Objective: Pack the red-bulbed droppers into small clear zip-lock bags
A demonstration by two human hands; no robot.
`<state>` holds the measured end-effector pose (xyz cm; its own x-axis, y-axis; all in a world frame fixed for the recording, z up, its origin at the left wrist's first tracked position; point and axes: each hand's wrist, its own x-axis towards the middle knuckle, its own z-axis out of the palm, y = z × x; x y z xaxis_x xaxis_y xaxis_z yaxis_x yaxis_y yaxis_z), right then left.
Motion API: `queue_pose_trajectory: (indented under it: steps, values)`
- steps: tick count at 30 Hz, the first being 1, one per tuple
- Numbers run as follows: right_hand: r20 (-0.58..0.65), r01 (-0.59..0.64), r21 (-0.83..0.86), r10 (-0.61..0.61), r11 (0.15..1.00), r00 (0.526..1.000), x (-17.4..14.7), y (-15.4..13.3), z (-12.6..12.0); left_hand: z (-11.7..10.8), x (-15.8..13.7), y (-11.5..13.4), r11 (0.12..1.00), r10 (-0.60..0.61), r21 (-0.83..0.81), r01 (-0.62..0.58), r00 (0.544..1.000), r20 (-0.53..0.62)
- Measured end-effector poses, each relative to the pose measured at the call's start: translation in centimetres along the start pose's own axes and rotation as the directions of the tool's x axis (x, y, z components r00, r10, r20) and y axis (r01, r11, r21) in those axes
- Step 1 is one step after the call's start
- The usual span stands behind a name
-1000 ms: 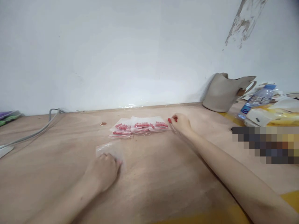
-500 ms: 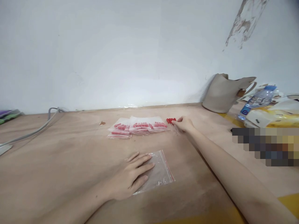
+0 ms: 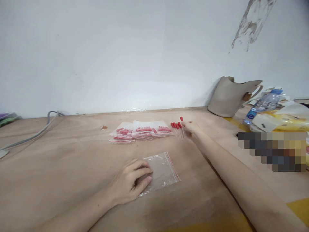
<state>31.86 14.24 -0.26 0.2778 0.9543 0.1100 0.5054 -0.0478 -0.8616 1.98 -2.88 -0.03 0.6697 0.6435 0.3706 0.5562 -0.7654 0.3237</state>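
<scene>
My right hand (image 3: 190, 127) pinches a dropper with a red rubber bulb (image 3: 181, 119) between thumb and fingers. Just left of it, several more red-bulbed droppers (image 3: 175, 125) lie side by side with their clear stems toward me. Nearer to me, a clear zip-lock bag (image 3: 162, 169) lies flat, its red-lined seal on the right. My left hand (image 3: 131, 180) rests on the bag's left end, fingers bent and thumb apart from them; it covers that end. Left of the droppers are filled zip-lock bags (image 3: 145, 129), overlapping, with red bulbs showing inside.
At the back right stands a grey-beige jug-like container (image 3: 224, 98). Beside it are a plastic water bottle (image 3: 263, 106) and a yellow-white package (image 3: 277, 119). A grey cable (image 3: 31, 138) runs along the left. A brown scrap (image 3: 104, 127) lies near the filled bags.
My right hand has drawn one dropper up and away from the row. My left hand has slid slightly left on the bag, and its fingers have gone from stretched flat to bent.
</scene>
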Motion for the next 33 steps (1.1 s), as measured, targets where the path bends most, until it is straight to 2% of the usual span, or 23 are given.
queue_pose_trajectory:
  steps: [4, 5, 7, 8, 10, 14, 33]
  values:
    - [-0.021, 0.017, 0.241, -0.012, 0.971, 1.000, -2.1, -0.6, -0.7, -0.2, -0.2, -0.3, 1.000, 0.017, 0.019, -0.019, 0.995, 0.101]
    - [-0.015, 0.034, 0.322, -0.031, 0.946, 0.999, -3.1, -0.7, -0.8, -0.3, -0.2, -0.3, 1.000, 0.012, 0.023, -0.015, 0.993, 0.121]
    - [0.009, 0.060, 0.532, -0.077, 0.844, 0.997, -5.6, -0.7, -1.0, -0.4, 0.1, -0.4, 1.000, 0.014, 0.019, -0.017, 0.988, 0.157]
    - [0.024, 0.050, 0.569, -0.077, 0.821, 0.997, -6.8, -0.6, -1.0, -0.4, 0.2, -0.4, 1.000, 0.019, 0.011, -0.021, 0.984, 0.175]
    - [0.066, 0.038, 0.588, -0.094, 0.808, 0.993, -9.2, -0.2, -1.0, -0.5, 0.5, -0.4, 1.000, 0.025, -0.011, -0.023, 0.978, 0.209]
    - [0.036, 0.026, 0.610, -0.060, 0.792, 0.998, -11.8, 0.7, -1.0, -0.5, 0.7, -0.3, 1.000, 0.004, -0.012, -0.001, 0.970, 0.241]
    - [0.187, -0.013, 0.582, -0.119, 0.813, 0.975, -12.8, 0.8, -0.4, -0.4, 0.6, -0.6, 1.000, 0.010, 0.000, -0.010, 0.969, 0.247]
